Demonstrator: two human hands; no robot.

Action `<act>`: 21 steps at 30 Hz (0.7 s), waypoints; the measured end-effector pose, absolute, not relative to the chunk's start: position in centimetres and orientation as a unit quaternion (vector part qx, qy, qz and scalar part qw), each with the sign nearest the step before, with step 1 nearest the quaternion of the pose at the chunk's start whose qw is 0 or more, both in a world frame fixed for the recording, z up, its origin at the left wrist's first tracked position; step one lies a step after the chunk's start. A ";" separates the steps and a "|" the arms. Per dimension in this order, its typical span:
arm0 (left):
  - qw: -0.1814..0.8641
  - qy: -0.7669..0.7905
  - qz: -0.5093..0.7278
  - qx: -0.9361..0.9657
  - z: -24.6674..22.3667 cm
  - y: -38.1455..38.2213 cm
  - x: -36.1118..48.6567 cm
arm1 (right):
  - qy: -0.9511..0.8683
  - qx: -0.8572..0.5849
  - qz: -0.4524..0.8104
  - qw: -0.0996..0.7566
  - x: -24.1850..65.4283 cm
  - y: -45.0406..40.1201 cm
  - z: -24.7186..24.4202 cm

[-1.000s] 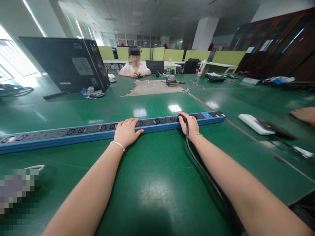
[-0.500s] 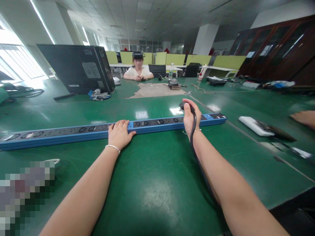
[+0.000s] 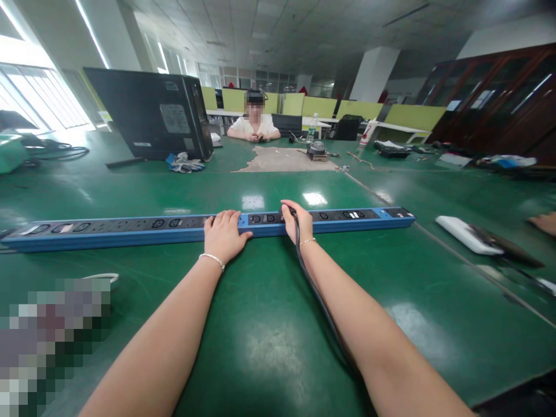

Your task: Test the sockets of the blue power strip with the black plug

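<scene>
A long blue power strip [image 3: 134, 238] with a black socket face lies across the green table. My left hand [image 3: 223, 236] is closed over its middle, fingers across the top and thumb at the near side. To the right of that hand, my right hand [image 3: 297, 220] grips a black plug, mostly hidden by the fingers, over the sockets. Whether the plug sits in a socket, I cannot tell. From it a black power cord [image 3: 315, 284] trails under my right forearm toward me.
Far left stands a black computer case [image 3: 147, 116], with work gloves [image 3: 185, 163] before it. A person [image 3: 254, 124] sits across the table. At right lies a white object [image 3: 467, 234], and another person's hand [image 3: 542, 223] shows at the edge. A blurred-out item [image 3: 52, 330] lies near left.
My right hand has moved left and down with the plug, from above the strip's right part to the sockets near my left hand. My left hand stays on the strip. The view has shifted slightly.
</scene>
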State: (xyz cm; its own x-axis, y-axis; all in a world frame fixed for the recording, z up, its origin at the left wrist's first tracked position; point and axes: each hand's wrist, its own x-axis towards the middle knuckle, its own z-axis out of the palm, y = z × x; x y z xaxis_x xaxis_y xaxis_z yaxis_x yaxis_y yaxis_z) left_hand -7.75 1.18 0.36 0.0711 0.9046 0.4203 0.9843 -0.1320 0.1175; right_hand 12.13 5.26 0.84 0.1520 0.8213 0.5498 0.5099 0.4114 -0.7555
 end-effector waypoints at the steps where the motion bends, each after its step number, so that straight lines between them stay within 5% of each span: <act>1: 0.099 -0.650 -0.202 -0.726 0.4 1.2 -7.8 | -0.631 -0.533 0.133 0.548 11.9 5.3 1.0; 21: 0.071 -0.651 -0.207 -0.727 0.2 1.3 -7.9 | -0.679 -0.594 0.004 0.431 11.0 4.8 1.0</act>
State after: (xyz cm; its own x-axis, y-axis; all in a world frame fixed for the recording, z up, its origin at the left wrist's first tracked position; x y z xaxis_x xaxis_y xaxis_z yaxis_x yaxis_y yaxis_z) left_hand -7.87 1.32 0.23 0.0659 0.9167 0.3942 0.9759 -0.1416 0.1663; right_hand 11.04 4.76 1.02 0.0768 0.8104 0.5808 0.8038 0.2944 -0.5170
